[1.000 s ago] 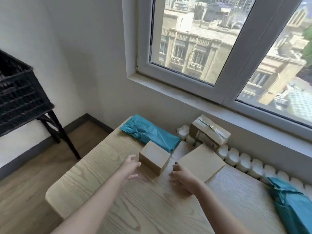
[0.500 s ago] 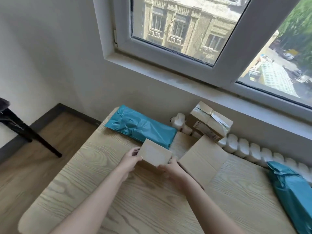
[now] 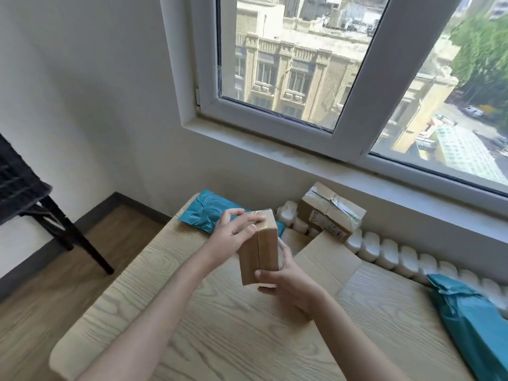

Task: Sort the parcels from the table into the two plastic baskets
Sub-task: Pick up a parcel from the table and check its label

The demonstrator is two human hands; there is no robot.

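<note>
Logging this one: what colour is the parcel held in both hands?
Plain brown cardboard box, clear tape along its seam; shown in the head view.

3 boxes (image 3: 258,251), 2 teal bags (image 3: 203,213), maybe.

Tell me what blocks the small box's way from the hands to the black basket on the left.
Nothing visible does. Both hands hold the small box above the table; only open floor lies toward the black basket.

left hand (image 3: 233,237) + right hand (image 3: 288,281) grip small brown box (image 3: 259,251), upright | above table (image 3: 247,339)
</note>
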